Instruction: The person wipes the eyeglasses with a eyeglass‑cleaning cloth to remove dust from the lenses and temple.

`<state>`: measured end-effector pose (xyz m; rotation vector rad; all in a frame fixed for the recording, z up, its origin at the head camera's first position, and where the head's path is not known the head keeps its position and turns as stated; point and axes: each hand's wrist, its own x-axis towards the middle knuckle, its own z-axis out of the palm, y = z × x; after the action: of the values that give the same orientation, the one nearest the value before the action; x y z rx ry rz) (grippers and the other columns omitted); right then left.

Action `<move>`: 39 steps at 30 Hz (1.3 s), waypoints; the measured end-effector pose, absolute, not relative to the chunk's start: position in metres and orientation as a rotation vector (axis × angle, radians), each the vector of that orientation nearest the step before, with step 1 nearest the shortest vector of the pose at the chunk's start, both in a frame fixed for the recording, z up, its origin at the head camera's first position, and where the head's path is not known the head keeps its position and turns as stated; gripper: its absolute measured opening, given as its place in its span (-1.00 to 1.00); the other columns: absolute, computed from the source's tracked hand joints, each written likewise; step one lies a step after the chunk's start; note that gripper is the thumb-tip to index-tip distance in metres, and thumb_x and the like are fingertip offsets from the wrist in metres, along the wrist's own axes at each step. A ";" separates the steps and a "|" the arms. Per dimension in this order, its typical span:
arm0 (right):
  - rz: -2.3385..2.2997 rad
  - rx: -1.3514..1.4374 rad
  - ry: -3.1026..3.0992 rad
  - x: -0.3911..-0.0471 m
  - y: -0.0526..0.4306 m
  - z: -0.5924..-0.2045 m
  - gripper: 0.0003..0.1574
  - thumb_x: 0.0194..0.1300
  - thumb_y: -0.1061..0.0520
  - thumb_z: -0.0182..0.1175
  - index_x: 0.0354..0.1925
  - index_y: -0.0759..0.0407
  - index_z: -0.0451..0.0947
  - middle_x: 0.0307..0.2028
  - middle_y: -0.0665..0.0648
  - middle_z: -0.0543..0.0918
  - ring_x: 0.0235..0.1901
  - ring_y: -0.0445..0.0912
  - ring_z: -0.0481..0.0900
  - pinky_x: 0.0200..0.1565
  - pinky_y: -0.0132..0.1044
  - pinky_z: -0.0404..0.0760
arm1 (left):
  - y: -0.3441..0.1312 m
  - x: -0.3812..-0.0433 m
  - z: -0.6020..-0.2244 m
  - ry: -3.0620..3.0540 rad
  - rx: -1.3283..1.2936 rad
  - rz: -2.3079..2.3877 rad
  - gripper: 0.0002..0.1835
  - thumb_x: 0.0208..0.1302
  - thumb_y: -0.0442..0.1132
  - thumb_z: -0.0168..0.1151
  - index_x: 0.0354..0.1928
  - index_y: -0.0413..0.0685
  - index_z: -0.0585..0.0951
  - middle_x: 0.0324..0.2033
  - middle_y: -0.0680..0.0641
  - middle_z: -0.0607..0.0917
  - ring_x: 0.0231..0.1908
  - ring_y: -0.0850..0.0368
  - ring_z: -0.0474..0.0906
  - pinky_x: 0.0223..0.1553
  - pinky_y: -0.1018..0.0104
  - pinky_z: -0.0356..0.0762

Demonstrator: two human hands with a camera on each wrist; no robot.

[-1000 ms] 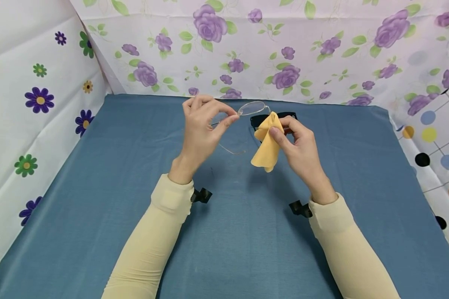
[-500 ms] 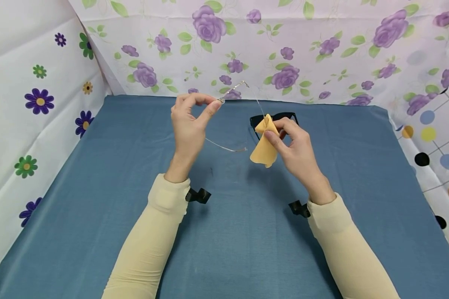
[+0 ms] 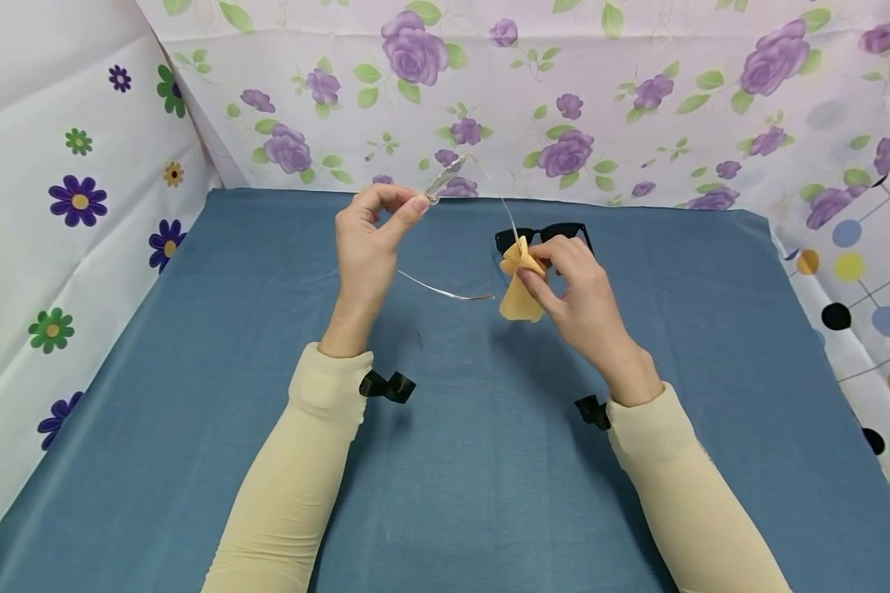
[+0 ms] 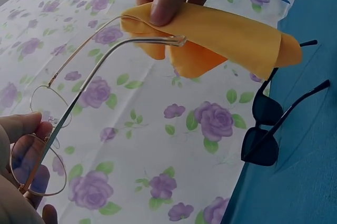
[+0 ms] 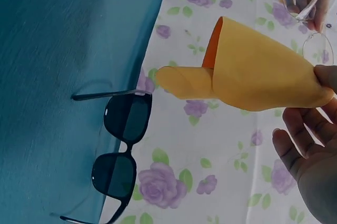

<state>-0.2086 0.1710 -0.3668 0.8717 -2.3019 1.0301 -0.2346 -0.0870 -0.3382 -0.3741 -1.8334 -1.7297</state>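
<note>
My left hand (image 3: 374,239) pinches thin gold-rimmed eyeglasses (image 4: 65,186) near the bridge, held up over the far part of the table. In the left wrist view both round lenses show, and the temples stretch toward my right hand. A yellow cleaning cloth (image 3: 521,298) is pinched between the thumb and fingers of my right hand (image 3: 586,305). Its upper fold wraps the end of one temple, so that tip is hidden. The other temple (image 3: 445,291) hangs free below, with its tip bare.
Black sunglasses (image 5: 121,174) lie with temples unfolded at the table's far edge, behind the cloth. Blue fabric (image 3: 460,494) covers the table. A flowered white sheet (image 3: 638,49) rises along the back, and other patterned sheets hang at both sides.
The eyeglasses have swung up and left with my left hand, their lenses turning edge-on. My right hand and the cloth have shifted slightly left, and the cloth now wraps the temple's end.
</note>
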 end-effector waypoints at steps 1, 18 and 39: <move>1.012 0.878 -2.306 -0.209 0.171 -0.367 -0.81 0.38 0.28 0.37 -0.08 0.32 0.61 -0.25 0.19 0.58 -0.21 0.05 0.40 -0.10 -0.11 0.37 | -0.087 -0.235 -0.338 -1.831 -0.368 -1.736 -0.84 0.34 -0.33 0.44 -0.23 -0.35 0.74 -0.41 0.23 0.64 -0.27 0.16 0.50 -0.04 0.27 0.31; 1.184 0.666 -2.085 -0.207 0.182 -0.354 -0.76 0.47 0.24 0.27 -0.06 0.45 0.58 -0.26 0.31 0.59 -0.24 0.03 0.44 -0.12 -0.29 0.37 | -0.087 -0.235 -0.340 -2.112 -0.309 -1.789 -0.77 0.42 -0.17 0.40 -0.12 -0.23 0.77 -0.30 0.07 0.66 -0.22 0.16 0.49 -0.26 0.29 0.27; 1.363 0.502 -2.026 -0.208 0.188 -0.348 -0.68 0.47 0.18 0.24 -0.03 0.48 0.60 -0.17 0.19 0.67 -0.18 -0.19 0.56 -0.05 -0.35 0.49 | -0.086 -0.234 -0.343 -2.173 -0.334 -1.858 -0.81 0.40 -0.18 0.42 -0.15 -0.18 0.78 -0.34 -0.06 0.75 -0.21 0.09 0.58 -0.17 0.27 0.41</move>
<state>-0.2078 0.1881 -0.3483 0.5021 -2.0262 1.3631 -0.2345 -0.0856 -0.3427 -0.3337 -2.1730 -1.8582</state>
